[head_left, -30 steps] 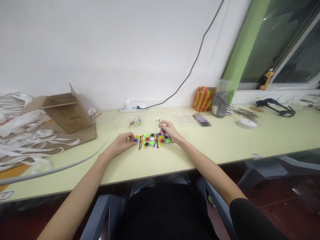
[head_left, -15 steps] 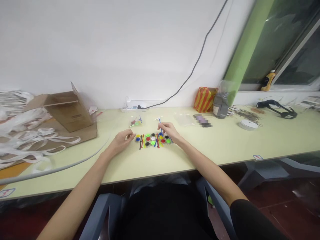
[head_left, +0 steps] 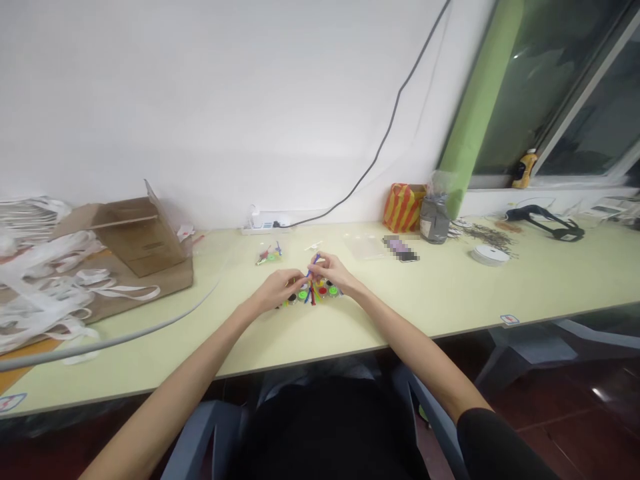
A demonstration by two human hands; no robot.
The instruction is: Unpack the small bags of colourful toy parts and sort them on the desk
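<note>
My right hand [head_left: 334, 271] pinches a thin blue plastic stick [head_left: 316, 259], held at a slant above the table. At its lower end my left hand [head_left: 281, 288] meets it with closed fingertips; the exact contact is small and partly hidden. Beneath both hands lies a cluster of colourful pieces. Round discs show there, among them a green disc [head_left: 303, 295], a red disc [head_left: 323, 291] and another green disc [head_left: 333, 291]. Between the discs stands out a red stick [head_left: 313, 298], with blue and yellow ones beside it. My left hand covers the cluster's left part.
Behind the hands are a clear bag of coloured pieces [head_left: 270, 254] and a small white piece [head_left: 314, 246]. A power strip [head_left: 265, 225] lies by the wall. Left are a cardboard box [head_left: 135, 233] and white straps [head_left: 47, 293]; right, a phone [head_left: 400, 249] and a white roll [head_left: 490, 255].
My left hand has moved right, over the pieces, up to the blue stick. My right hand has shifted slightly left with the stick, which is now tilted. The view has shifted a little.
</note>
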